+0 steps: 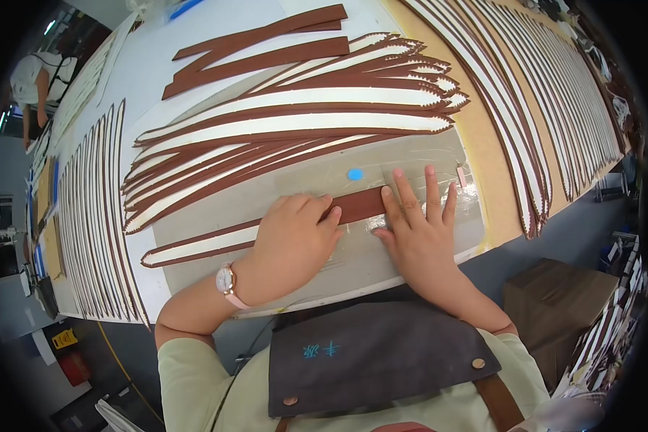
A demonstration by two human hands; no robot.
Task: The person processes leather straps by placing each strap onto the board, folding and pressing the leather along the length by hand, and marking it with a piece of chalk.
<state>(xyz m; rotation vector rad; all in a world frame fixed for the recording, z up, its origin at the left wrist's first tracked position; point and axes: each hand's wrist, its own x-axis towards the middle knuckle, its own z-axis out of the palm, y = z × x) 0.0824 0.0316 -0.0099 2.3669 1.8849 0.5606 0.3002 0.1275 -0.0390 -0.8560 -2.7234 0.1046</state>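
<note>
A brown strip (361, 205), leather-like, lies on the grey work mat (324, 266) in front of me. Its left part shows a white lining (201, 245) with brown edges, while the right part is plain brown. My left hand (295, 234), wearing a watch (225, 279), has its fingers curled and pressed together on the middle of the strip. What lies under those fingers is hidden. My right hand (421, 223) rests with spread fingers at the strip's right end, the index fingertip touching it. Just beyond the strip sits a small blue piece (355, 174).
A pile of brown-edged white strips (288, 119) lies beyond the mat, with plain brown strips (266, 54) behind it. More finished-looking strips lie in rows at left (97, 216) and right (507, 108). A person (39, 83) stands at the far left.
</note>
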